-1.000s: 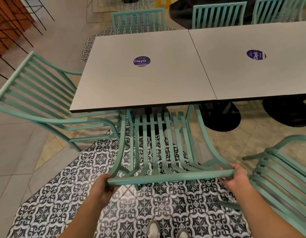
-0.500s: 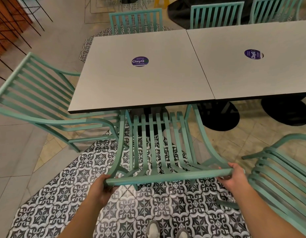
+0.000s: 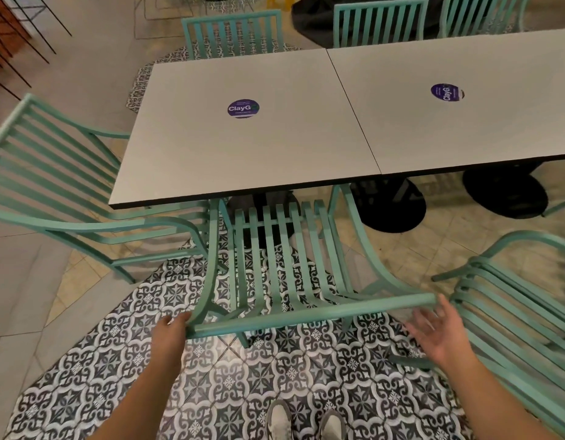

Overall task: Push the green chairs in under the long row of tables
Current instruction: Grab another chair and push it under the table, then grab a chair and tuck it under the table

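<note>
A green slatted chair [image 3: 284,262] stands right in front of me, its seat front just under the edge of the grey table [image 3: 243,160]. My left hand [image 3: 168,331] still rests against the left end of the chair's top rail. My right hand [image 3: 433,331] hovers open, fingers spread, just below the rail's right end and apart from it. A second grey table [image 3: 465,128] joins the first on the right, forming a long row.
Another green chair [image 3: 62,192] stands at the table's left end, angled. A further green chair [image 3: 522,296] is close on my right. Three green chairs [image 3: 232,33] line the far side. Black round table bases [image 3: 392,208] sit under the tables. My shoes [image 3: 306,420] are on patterned tiles.
My right hand has let go of the chair's top rail and opened. The chair has slid slightly further toward the table. My left hand has loosened on the rail's left end.
</note>
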Tool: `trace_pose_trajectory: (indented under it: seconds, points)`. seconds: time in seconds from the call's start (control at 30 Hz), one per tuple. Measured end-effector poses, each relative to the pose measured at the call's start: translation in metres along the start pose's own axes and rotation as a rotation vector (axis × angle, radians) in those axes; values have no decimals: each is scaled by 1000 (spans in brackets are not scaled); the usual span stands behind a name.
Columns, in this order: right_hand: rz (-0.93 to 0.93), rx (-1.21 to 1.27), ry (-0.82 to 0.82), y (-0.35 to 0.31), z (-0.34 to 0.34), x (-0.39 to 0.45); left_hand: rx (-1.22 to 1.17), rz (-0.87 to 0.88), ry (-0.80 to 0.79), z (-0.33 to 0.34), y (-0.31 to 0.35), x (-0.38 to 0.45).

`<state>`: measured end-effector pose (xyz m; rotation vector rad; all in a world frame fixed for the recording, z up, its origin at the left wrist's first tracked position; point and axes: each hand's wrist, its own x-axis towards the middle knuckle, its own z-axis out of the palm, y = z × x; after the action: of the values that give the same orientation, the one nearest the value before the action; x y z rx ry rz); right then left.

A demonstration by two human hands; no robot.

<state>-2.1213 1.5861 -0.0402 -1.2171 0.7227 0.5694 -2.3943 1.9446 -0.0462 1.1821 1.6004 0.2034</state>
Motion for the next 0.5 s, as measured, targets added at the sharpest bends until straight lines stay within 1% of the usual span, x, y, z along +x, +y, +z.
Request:
trace_pose_trajectory:
  seconds: [0.03,0.07,0.1,0.17,0.23,0.27,0.33,0.4,0.5]
  points:
    - [-40,-66,4,2,-17,-2,146,133,32,2,5,-3]
    - [-74,-145,15,3,-32,-9,257,258,30,5,11,-7]
    - [-101,-221,42,5,-49,-13,349,365,-6,11,17,-10]
    - [-165,-401,181,10,-82,-23,548,550,-88,29,28,-18]
    - [-248,-629,318,13,-108,-32,745,744,-108,51,40,-25]
    - [-293,-725,363,14,-121,-41,824,843,-132,67,47,-34]
    - [-348,-891,393,13,-145,-54,941,1037,-197,97,56,-51]
    - [-344,-992,439,9,-180,-67,1072,1205,-283,129,59,-74]
    - [-394,-1051,533,-3,-251,-82,1212,1379,-402,182,55,-130]
